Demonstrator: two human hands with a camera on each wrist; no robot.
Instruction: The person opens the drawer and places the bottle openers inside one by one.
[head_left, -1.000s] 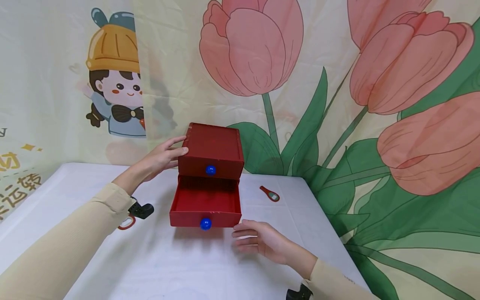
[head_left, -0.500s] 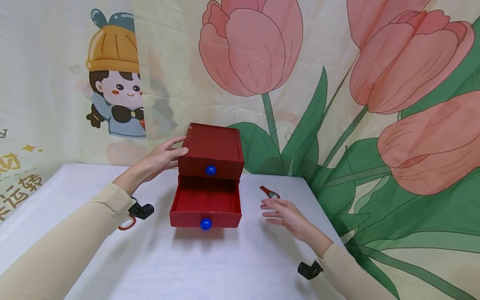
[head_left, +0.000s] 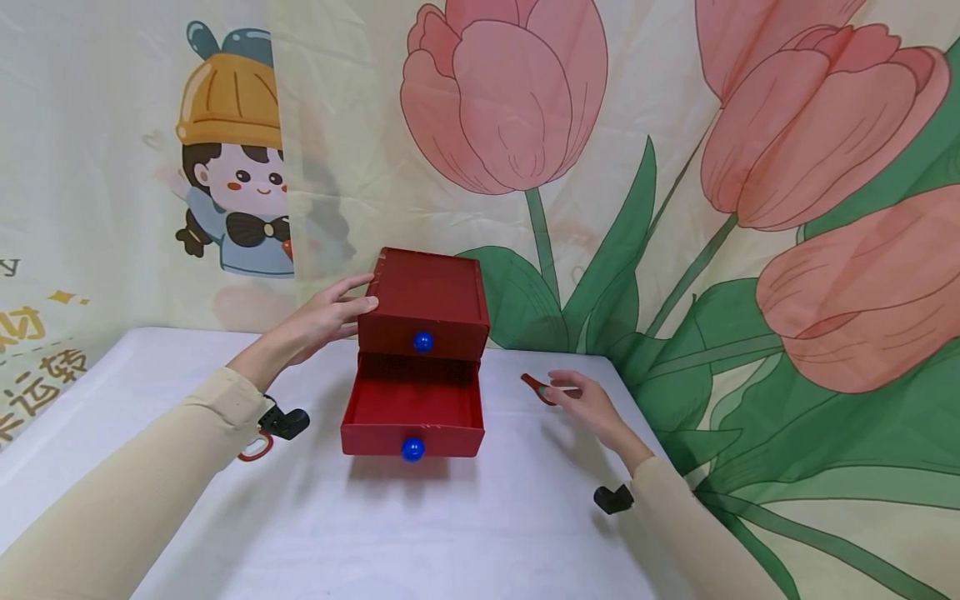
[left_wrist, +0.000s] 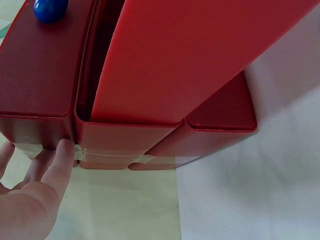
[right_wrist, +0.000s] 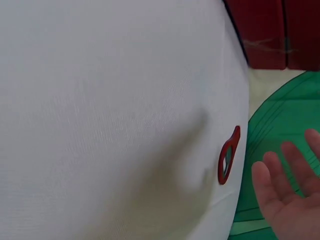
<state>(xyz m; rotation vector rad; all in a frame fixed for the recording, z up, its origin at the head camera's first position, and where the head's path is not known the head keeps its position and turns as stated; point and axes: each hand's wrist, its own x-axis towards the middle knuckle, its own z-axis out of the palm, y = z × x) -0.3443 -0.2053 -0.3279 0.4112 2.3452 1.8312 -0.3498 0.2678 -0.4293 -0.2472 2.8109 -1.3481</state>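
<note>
While head view hides it, right hand [right_wrist: 285, 195] hovers spread beside red tag [right_wrist: 229, 155]; left hand [head_left: 322, 321] flat against box [head_left: 423, 304].

A person's left hand [head_left: 324, 321] rests with straight fingers against the left side of a red drawer box [head_left: 424, 303]. The lower drawer [head_left: 412, 408] is pulled out, with a blue knob [head_left: 412, 449] on its front. The right hand [head_left: 588, 404] hovers with relaxed fingers just beside a small red mirror [head_left: 538, 387] on the white table [head_left: 315, 517].

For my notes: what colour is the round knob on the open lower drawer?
Blue; the round knob on the red drawer shows best in the head view.
</note>
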